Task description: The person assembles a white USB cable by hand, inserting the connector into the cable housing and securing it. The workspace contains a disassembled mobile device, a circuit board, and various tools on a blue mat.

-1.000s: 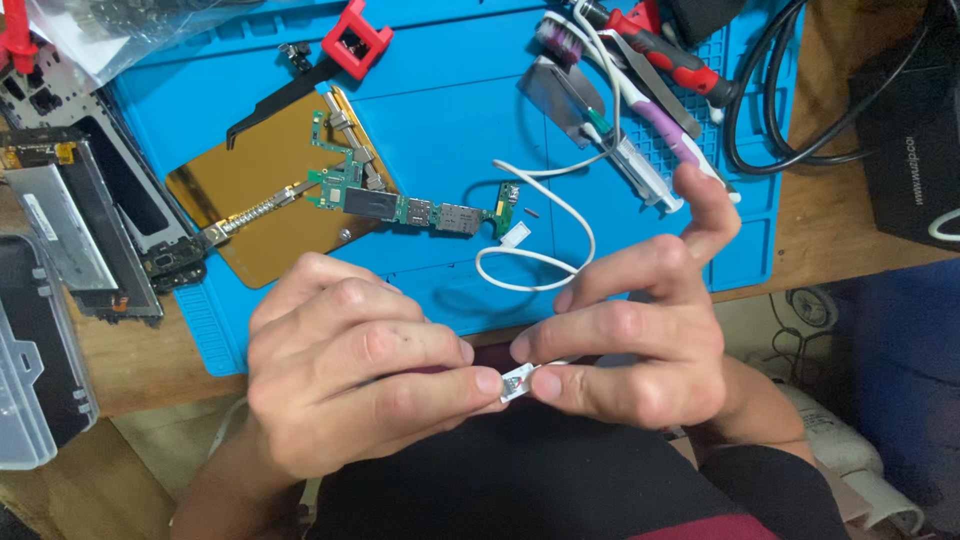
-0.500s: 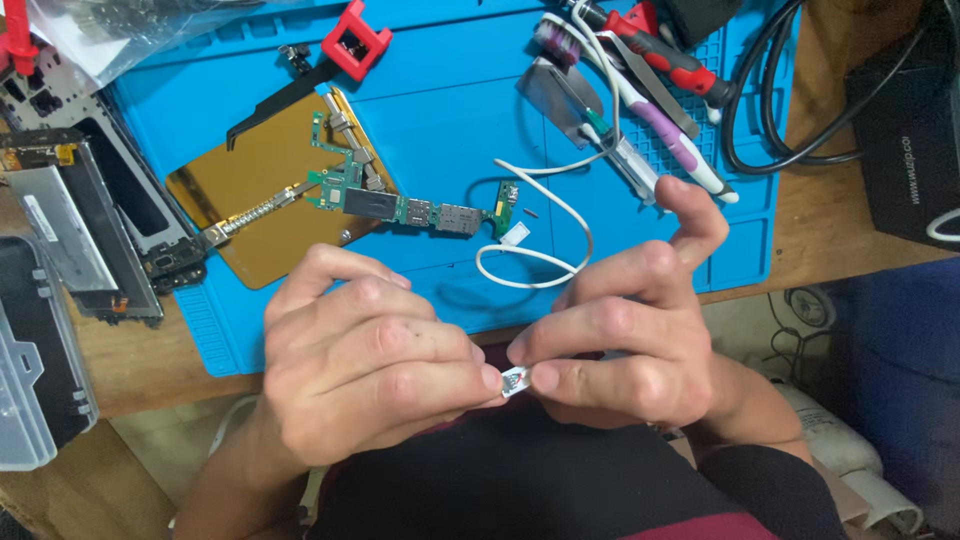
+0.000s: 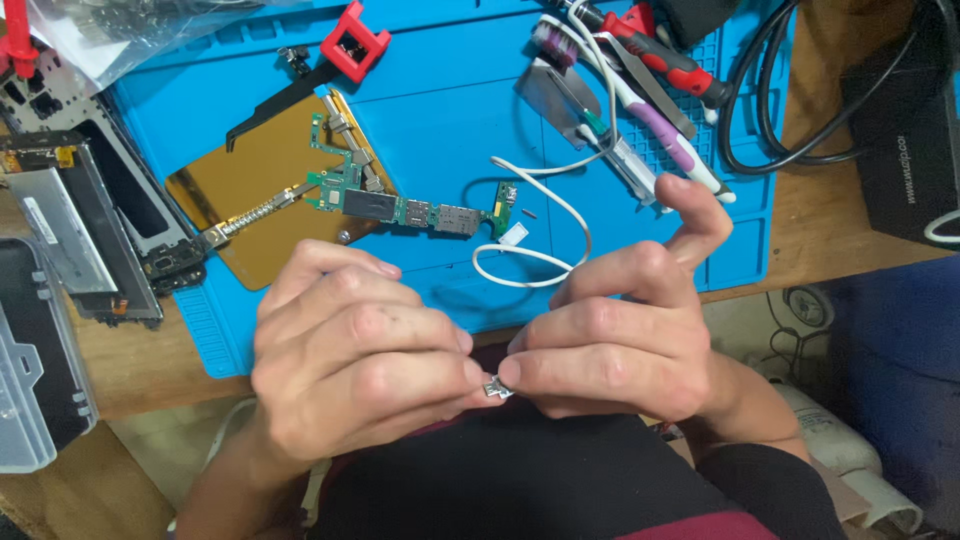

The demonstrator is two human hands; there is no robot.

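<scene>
In the head view, a tiny metal part (image 3: 497, 389) was pinched between the left hand (image 3: 350, 370) and right hand (image 3: 620, 345), both narrowly closed, at 6 o'clock off the blue mat (image 3: 440, 140). A board (image 3: 400, 205) and white cable (image 3: 545, 230) lay at 12 o'clock; bare mat was left between.

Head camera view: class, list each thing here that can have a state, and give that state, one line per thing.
Left hand: curled, fingers pinching the small silver metal part.
Right hand: pinching the same part, index finger raised.
Small silver metal part: held between both hands, off the mat.
Green circuit board: bare, flat on the blue silicone work mat.
White cable: looped, loose.
</scene>
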